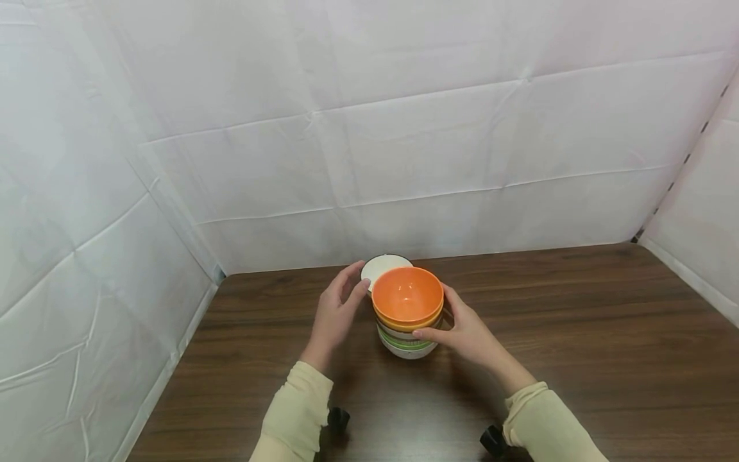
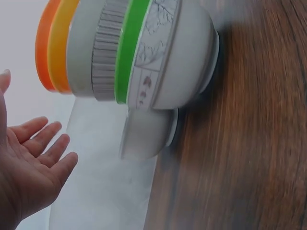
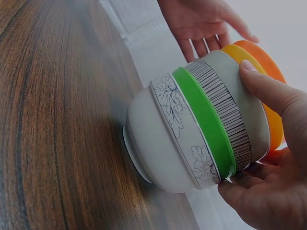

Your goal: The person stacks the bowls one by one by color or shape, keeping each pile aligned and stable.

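A stack of nested bowls point(image 3: 192, 120) stands upright on the wooden table. From the top come an orange bowl point(image 1: 407, 295), a yellow bowl point(image 2: 61, 48), a pale grey bowl, a striped one, a green one point(image 3: 206, 122) and a white bowl with leaf drawings point(image 3: 160, 134) at the bottom. My right hand point(image 1: 470, 333) grips the stack's right side, thumb on the pale grey bowl and fingers round the far side. To the left, my left hand point(image 1: 337, 308) has its fingers spread, apart from the stack. Just behind stands another white bowl point(image 1: 381, 264), partly hidden.
The dark wooden table point(image 1: 548, 308) reaches out to both sides of the bowls. White sheeting point(image 1: 404, 154) rises behind its back edge and at the left and right. Black camera mounts point(image 1: 338, 418) show near both wrists.
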A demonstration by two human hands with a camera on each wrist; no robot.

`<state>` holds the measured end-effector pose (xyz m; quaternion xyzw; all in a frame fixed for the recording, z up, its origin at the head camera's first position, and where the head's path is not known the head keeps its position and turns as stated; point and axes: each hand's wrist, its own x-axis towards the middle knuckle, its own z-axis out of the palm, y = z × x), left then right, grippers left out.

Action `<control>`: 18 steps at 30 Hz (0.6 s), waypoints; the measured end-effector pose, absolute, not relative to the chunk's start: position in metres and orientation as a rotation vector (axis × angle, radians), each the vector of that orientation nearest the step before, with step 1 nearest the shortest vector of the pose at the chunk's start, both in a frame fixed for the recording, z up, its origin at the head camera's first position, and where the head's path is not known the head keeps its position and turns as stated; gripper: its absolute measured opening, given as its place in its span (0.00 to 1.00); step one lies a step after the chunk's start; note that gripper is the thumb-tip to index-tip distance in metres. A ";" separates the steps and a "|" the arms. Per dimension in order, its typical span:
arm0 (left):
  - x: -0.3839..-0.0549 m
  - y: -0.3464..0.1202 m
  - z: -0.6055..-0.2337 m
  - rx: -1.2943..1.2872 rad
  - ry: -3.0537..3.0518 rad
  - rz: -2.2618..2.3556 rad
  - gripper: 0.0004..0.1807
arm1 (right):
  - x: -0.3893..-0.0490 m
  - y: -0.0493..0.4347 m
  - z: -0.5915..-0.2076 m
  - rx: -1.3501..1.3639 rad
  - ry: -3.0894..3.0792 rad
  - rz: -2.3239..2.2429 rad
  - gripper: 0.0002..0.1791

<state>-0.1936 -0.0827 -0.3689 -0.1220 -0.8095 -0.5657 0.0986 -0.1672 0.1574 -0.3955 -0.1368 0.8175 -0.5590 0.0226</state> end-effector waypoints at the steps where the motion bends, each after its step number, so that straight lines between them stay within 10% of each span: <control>1: -0.195 -0.083 -0.370 -0.361 -2.388 -1.669 0.27 | -0.167 0.157 -0.396 -0.430 2.534 -1.734 0.54; 18: -0.228 -0.084 -0.396 -0.275 -2.589 -1.470 0.37 | -0.167 0.160 -0.396 -0.431 2.544 -1.731 0.54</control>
